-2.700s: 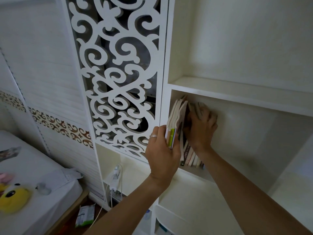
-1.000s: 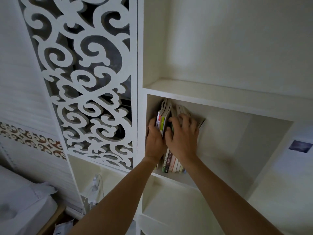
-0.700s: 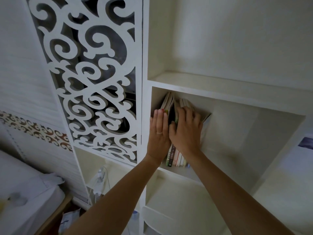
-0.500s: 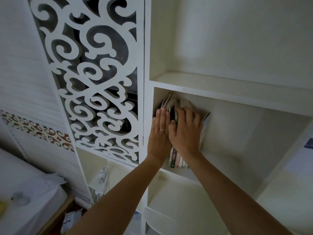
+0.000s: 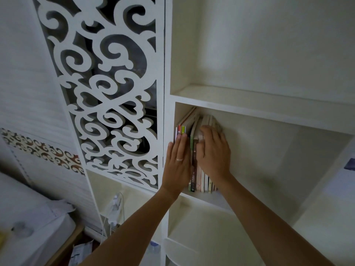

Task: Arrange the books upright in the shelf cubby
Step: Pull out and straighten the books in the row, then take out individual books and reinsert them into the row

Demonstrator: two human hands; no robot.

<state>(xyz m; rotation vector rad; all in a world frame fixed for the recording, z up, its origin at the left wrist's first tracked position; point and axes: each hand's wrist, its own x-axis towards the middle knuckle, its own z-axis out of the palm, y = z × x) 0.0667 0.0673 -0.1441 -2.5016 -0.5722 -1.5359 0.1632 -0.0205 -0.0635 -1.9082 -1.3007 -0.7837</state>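
Shelf cubby [image 5: 269,150], white, right half of view. Books [image 5: 199,177] stand in a row at its far left end, against the left wall, at about 9 o'clock from the cubby's centre. Spines face out; tops lean and fan a little, those nearest the wall tilting toward 1 o'clock.

Left hand [image 5: 177,166] lies flat against the spines of the leftmost books, palm to them, fingers straight and pressed together, tips pointing to 12 o'clock. A ring shows on one finger. Its thumb side lies over the cubby's left edge.

Right hand [image 5: 214,150] sits just at 3 o'clock of the left hand, laid over the right-hand books. Fingers curled over the spines and upper edges, close together, knuckles raised; the fingertips are hidden behind the books, so how deep they reach cannot be told. A dark-spined book and a green one show in the gap between the two hands.

Carved scrollwork panel [image 5: 107,89] at 9 o'clock of the cubby. Upper shelf compartment [image 5: 249,54] at 12 o'clock.
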